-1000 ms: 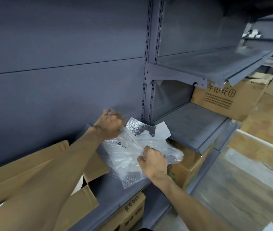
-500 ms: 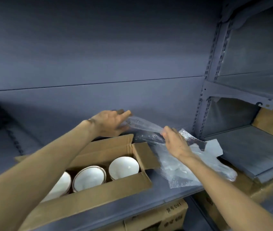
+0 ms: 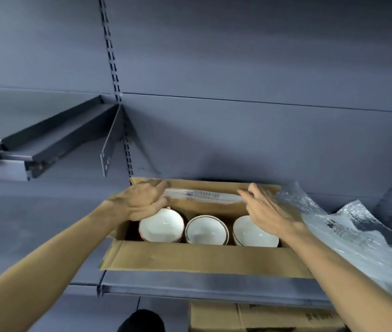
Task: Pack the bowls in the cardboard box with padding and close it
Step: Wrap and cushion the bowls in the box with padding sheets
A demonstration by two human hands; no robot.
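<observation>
An open cardboard box (image 3: 197, 257) sits on a grey metal shelf (image 3: 214, 287), its flaps folded outward. Inside, three white bowls stand in a row: the left bowl (image 3: 160, 227), the middle bowl (image 3: 205, 232) with a dark rim line, and the right bowl (image 3: 253, 233), partly covered by a wrist. Above the bowls, near the box's back wall, a clear plastic padding sheet (image 3: 204, 196) with printed marks is stretched between two hands. The left hand (image 3: 142, 200) pinches the sheet's left end, fingers curled around it. The right hand (image 3: 265, 208) is at the sheet's right end with fingers fairly straight; motion blur hides whether it grips. Just right of the box lies a heap of bubble wrap (image 3: 358, 233). Below the shelf stands another carton (image 3: 262, 316). A second shelf (image 3: 53, 137) juts out upper left
</observation>
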